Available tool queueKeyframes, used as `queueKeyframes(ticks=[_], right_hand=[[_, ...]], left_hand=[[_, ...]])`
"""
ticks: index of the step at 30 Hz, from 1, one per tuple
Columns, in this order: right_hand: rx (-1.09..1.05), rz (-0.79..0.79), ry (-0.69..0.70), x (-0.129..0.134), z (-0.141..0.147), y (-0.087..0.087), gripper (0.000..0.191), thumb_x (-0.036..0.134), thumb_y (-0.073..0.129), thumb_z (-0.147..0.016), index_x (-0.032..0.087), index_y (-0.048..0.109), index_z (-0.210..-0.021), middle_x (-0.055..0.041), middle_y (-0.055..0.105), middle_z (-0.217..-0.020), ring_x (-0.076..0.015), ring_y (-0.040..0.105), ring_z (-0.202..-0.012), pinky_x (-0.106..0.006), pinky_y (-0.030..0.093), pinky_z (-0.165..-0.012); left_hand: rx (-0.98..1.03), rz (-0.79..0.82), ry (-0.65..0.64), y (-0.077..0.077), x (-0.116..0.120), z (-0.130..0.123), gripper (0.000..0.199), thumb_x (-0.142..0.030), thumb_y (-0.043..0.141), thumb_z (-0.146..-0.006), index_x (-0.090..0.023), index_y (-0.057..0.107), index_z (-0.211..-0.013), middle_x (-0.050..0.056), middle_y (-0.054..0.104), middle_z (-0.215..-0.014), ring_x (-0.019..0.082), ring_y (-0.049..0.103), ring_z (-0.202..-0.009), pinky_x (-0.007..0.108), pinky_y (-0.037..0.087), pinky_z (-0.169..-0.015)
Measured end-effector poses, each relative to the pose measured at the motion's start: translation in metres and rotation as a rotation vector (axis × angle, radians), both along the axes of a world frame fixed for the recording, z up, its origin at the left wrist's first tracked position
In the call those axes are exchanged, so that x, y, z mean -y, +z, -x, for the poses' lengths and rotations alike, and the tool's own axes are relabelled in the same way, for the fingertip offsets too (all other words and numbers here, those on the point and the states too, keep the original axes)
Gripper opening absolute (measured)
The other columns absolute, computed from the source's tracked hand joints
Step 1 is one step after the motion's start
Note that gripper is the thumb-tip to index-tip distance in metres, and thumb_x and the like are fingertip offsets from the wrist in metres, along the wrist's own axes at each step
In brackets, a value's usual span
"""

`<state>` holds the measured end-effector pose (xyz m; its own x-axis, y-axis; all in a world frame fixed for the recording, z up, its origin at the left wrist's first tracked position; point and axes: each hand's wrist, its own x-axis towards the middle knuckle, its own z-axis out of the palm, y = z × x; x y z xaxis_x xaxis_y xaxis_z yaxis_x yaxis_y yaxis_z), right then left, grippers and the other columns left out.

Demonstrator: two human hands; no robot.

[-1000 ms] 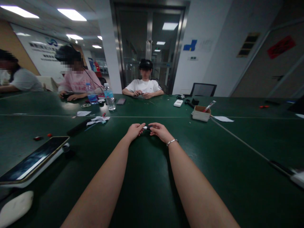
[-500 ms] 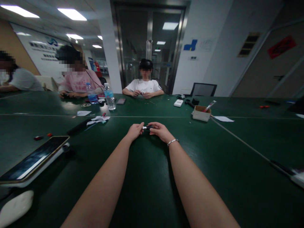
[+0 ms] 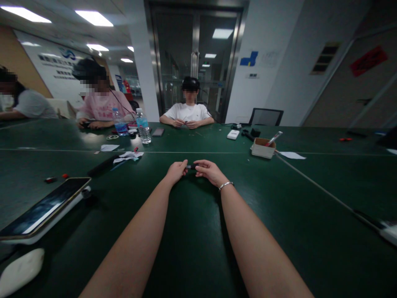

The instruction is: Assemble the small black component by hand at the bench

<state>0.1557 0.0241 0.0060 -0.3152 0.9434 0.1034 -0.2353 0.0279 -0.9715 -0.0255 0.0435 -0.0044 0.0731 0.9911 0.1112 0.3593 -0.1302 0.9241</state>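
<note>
Out over the middle of the green table, both my hands meet at a small black stick with a silver end (image 3: 192, 167), which looks like a USB stick. My left hand (image 3: 177, 171) is closed, with thumb and fingers pinching the silver end at its left. The black end at the right is pinched by my right hand (image 3: 210, 171), whose wrist wears a silver bracelet (image 3: 226, 186). Fingers cover both ends of the stick, so its full shape is hidden.
At left lie a phone (image 3: 46, 209) on a stand and a white mouse-like object (image 3: 21, 271). Crumpled paper (image 3: 128, 156) and two water bottles (image 3: 143, 127) stand beyond. A small box (image 3: 263, 150) with a pen is at right. Several people sit across the table.
The bright glint on the stick's silver end has dulled, as if it turned slightly. Both hands have stayed almost in the same place.
</note>
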Motion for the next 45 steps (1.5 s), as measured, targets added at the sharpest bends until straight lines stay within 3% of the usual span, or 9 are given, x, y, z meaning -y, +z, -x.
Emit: queueKeyframes(ticks=[18, 27, 34, 45], right_hand=[[0.003, 0.074, -0.108, 0.001, 0.003, 0.003, 0.013, 0.013, 0.068, -0.078, 0.011, 0.065, -0.09, -0.0053, 0.069, -0.076, -0.008, 0.062, -0.051, -0.02, 0.057, -0.056], [-0.005, 0.087, -0.134, 0.001, 0.004, 0.003, 0.012, 0.013, 0.067, -0.08, 0.011, 0.063, -0.09, -0.0048, 0.069, -0.072, -0.0083, 0.062, -0.049, -0.021, 0.058, -0.054], [0.014, 0.101, -0.156, 0.0, 0.005, 0.003, 0.01, 0.014, 0.065, -0.083, 0.01, 0.062, -0.09, -0.0062, 0.07, -0.068, -0.0093, 0.063, -0.049, -0.02, 0.057, -0.052], [0.064, 0.057, -0.168, -0.007, 0.003, -0.005, 0.015, 0.018, 0.071, -0.076, 0.011, 0.064, -0.086, -0.0029, 0.067, -0.063, -0.0076, 0.058, -0.046, -0.019, 0.054, -0.046]], left_hand=[[0.088, -0.08, -0.093, -0.001, 0.003, -0.003, 0.035, -0.05, 0.057, -0.078, -0.015, 0.056, -0.071, -0.002, 0.051, -0.058, 0.009, 0.048, -0.051, 0.02, 0.04, -0.048], [0.213, -0.056, -0.114, 0.008, 0.01, -0.005, 0.028, -0.039, 0.065, -0.074, -0.014, 0.061, -0.085, -0.001, 0.056, -0.066, 0.008, 0.051, -0.056, 0.02, 0.042, -0.049], [0.162, -0.112, -0.159, 0.008, 0.014, -0.004, 0.033, -0.04, 0.07, -0.068, -0.014, 0.062, -0.088, 0.001, 0.06, -0.068, 0.01, 0.054, -0.058, 0.023, 0.044, -0.052], [0.088, -0.114, -0.185, 0.0, 0.007, -0.004, 0.027, -0.039, 0.066, -0.073, -0.014, 0.063, -0.084, 0.001, 0.061, -0.063, 0.011, 0.057, -0.054, 0.025, 0.047, -0.056]])
